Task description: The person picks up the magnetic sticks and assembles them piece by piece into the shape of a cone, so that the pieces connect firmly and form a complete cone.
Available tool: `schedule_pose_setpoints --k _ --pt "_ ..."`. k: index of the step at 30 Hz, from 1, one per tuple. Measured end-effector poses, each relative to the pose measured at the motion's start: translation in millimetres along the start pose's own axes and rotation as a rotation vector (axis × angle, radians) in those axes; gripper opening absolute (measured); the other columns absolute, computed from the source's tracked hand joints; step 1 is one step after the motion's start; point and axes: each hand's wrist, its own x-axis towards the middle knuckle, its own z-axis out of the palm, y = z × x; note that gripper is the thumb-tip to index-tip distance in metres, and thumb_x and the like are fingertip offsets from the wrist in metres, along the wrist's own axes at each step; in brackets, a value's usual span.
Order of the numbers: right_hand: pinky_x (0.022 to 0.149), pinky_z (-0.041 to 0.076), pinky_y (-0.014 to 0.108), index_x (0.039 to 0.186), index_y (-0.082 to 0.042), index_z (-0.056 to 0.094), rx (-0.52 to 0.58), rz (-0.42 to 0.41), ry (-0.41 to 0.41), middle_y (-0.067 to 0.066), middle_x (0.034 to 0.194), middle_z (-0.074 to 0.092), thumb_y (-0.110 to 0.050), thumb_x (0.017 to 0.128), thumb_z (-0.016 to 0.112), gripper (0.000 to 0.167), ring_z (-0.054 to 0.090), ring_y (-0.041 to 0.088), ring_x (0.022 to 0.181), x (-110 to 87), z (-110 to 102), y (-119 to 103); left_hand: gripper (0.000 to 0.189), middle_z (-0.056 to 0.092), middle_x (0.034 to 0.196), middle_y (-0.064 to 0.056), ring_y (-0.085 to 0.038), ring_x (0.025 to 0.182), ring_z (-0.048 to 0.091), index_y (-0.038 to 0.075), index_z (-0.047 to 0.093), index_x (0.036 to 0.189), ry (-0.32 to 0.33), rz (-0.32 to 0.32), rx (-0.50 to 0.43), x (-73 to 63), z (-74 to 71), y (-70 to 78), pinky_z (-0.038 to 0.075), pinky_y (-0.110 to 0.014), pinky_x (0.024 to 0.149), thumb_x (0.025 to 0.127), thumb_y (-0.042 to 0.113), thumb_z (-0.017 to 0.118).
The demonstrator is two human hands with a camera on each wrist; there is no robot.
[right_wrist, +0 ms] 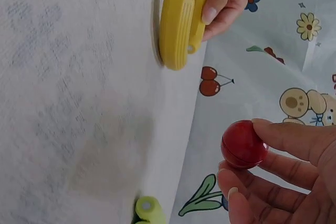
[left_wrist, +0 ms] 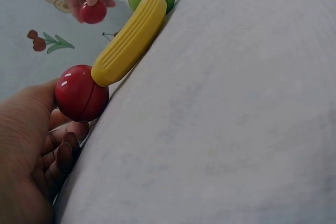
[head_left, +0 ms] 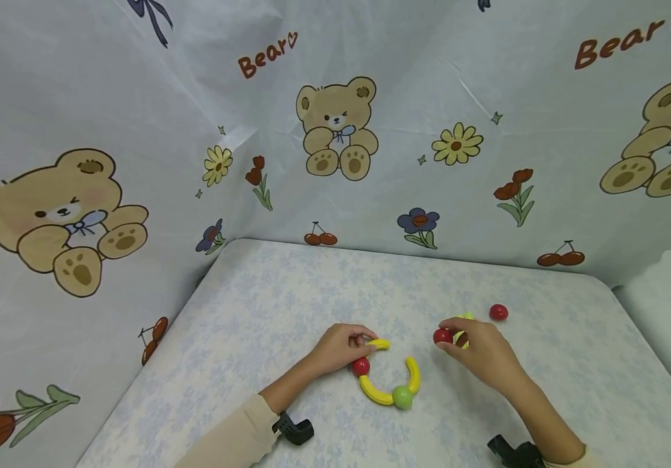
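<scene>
On the table, my left hand [head_left: 341, 348] pinches a short yellow curved piece [head_left: 380, 344] beside a red ball [head_left: 361, 367]. From that ball a second yellow curved piece [head_left: 375, 392] runs to a green ball [head_left: 402, 397], and a third yellow piece [head_left: 414, 374] rises from the green ball, so the pieces form a ring with a gap at the upper right. In the left wrist view the thumb lies against the red ball [left_wrist: 82, 93]. My right hand [head_left: 484, 351] holds another red ball [right_wrist: 243, 144] between thumb and fingertips, above the table to the right of the ring.
A loose red ball [head_left: 499, 312] lies behind the right hand. A yellow-green piece [right_wrist: 150, 210] is partly hidden by that hand in the head view. A bear-printed curtain [head_left: 370, 208] hangs along the table's back and left edges.
</scene>
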Motion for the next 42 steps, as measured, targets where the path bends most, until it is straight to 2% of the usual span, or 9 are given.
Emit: schedule_pose_setpoints --k 10,14,21,28,35,42 --pt "0.063 0.051 0.023 0.114 -0.004 0.074 0.064 -0.029 -0.046 -0.001 0.097 0.073 -0.009 0.082 0.084 0.034 0.063 0.018 0.084 10.7 28.1 -9.8 0.017 0.064 0.075 0.013 -0.003 0.054 0.049 0.020 0.077 0.110 -0.011 0.018 -0.004 0.1 -0.3 -0.9 0.040 -0.018 0.050 0.094 0.024 0.076" --pt "0.064 0.051 0.024 0.114 -0.004 0.074 0.069 -0.053 -0.064 -0.002 0.095 0.073 -0.009 0.083 0.084 0.033 0.062 0.015 0.083 17.8 36.6 -13.2 0.016 0.064 0.075 0.013 -0.003 0.054 0.049 0.021 0.077 0.109 -0.007 0.016 -0.004 0.3 -0.2 -1.4 0.040 -0.018 0.050 0.093 0.024 0.076" --pt "0.064 0.049 0.027 0.111 -0.009 0.076 0.056 -0.043 -0.121 -0.005 0.091 0.071 -0.014 0.083 0.085 0.029 0.059 0.012 0.079 29.3 48.6 -18.3 0.016 0.064 0.075 0.012 -0.003 0.054 0.049 0.021 0.077 0.110 -0.012 0.021 -0.005 0.5 -0.2 -2.7 0.040 -0.018 0.051 0.094 0.024 0.075" --pt "0.064 0.050 0.028 0.105 -0.011 0.076 0.076 -0.021 -0.157 -0.003 0.089 0.070 -0.013 0.082 0.086 0.025 0.057 0.011 0.075 37.2 59.9 -20.7 0.017 0.064 0.076 0.013 -0.002 0.054 0.048 0.020 0.077 0.111 -0.012 0.036 -0.001 0.5 -0.6 -3.4 0.040 -0.018 0.051 0.095 0.022 0.074" --pt "0.064 0.052 0.027 0.105 -0.011 0.076 0.072 -0.027 -0.172 -0.002 0.090 0.071 -0.013 0.082 0.086 0.025 0.058 0.010 0.074 39.8 62.9 -22.6 0.017 0.064 0.075 0.013 -0.002 0.053 0.047 0.019 0.077 0.111 -0.011 0.042 -0.005 0.0 -1.9 -1.1 0.039 -0.018 0.051 0.094 0.019 0.074" --pt "0.069 0.055 0.031 0.107 -0.009 0.075 0.079 -0.007 -0.173 0.001 0.093 0.072 -0.015 0.084 0.084 0.025 0.062 0.013 0.079 34.0 53.4 -19.7 0.017 0.064 0.075 0.014 -0.002 0.053 0.047 0.019 0.077 0.111 -0.008 0.045 -0.004 0.0 -1.6 -0.6 0.038 -0.018 0.050 0.094 0.021 0.074"
